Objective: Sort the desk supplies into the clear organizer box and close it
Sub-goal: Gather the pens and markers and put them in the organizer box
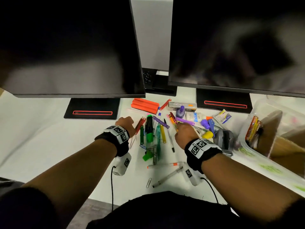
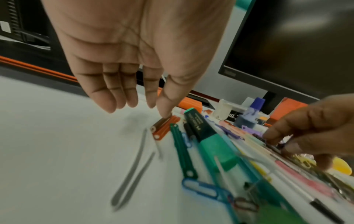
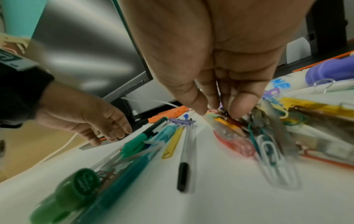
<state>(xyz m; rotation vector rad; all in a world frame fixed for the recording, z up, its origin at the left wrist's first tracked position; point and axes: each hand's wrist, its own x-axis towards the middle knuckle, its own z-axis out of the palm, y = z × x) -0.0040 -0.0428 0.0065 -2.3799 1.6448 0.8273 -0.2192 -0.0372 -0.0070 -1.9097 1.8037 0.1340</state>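
Left hand [image 2: 122, 60] fingers loose (thumb touching red clip [image 2: 162, 128]); right hand [image 3: 220, 68] seemingly pinching clips

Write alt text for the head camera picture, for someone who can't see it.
Two hands, left hand and right hand, reach into a scatter of pens, clips and a green highlighter on a white desk, below two dark monitors.

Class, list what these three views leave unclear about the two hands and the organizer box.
- Right hand: head view shows only its back; right wrist blur hides what its fingers pinch.
- Left hand: thumb touches an orange clip; grip unclear.
- Clear organizer box: cut off at right, blurred.
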